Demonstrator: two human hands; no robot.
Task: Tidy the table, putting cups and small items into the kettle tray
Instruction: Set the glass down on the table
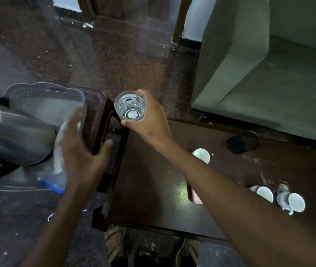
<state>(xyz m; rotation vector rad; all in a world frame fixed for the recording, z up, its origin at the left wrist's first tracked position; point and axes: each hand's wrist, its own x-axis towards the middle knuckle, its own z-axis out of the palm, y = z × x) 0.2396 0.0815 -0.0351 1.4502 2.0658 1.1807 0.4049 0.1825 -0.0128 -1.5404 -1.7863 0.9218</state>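
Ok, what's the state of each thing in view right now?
right hand: grips the glass.
glass: held in the air, mouth up, between tray and table.
left hand: open, fingers spread, over the plastic bag.
plastic bag: lying in the tray.
kettle: standing in the tray.
tray: holds kettle and bag.
white cups: on the table, outside the tray.

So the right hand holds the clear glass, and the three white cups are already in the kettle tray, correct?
Not entirely. In the head view the right hand holds the clear glass, but the three white cups are not in the kettle tray; they are on the dark table.
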